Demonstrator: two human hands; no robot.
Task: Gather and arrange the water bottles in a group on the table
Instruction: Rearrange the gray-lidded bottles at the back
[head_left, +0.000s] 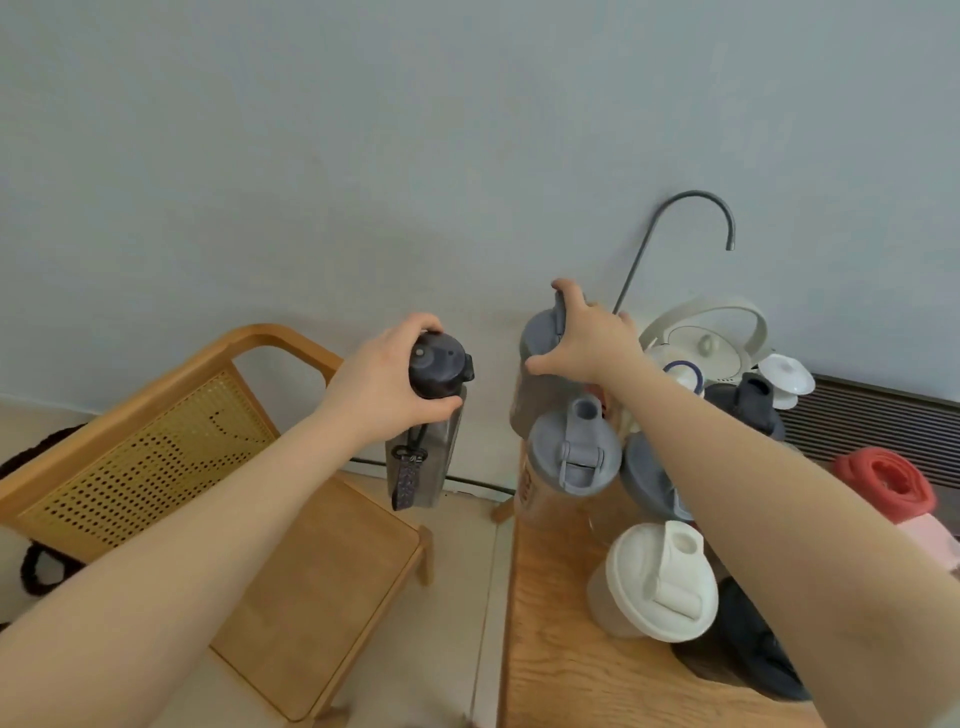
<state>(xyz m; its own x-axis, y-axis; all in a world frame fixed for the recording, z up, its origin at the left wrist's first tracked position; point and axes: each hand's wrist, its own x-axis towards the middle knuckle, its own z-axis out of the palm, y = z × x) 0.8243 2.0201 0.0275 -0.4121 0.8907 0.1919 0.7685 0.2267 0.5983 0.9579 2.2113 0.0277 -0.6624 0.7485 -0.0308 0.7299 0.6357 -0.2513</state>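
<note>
My left hand grips the cap of a dark smoky bottle, holding it in the air over the gap between the cane chair and the counter. My right hand curls over the lid of a tall grey bottle at the counter's far corner, touching the grey-lidded shaker. A white-lidded shaker stands nearer.

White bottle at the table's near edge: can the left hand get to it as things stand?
Probably not yet: the left hand grips a dark bottle out over the chair; the white bottle sits under the right forearm.
</note>
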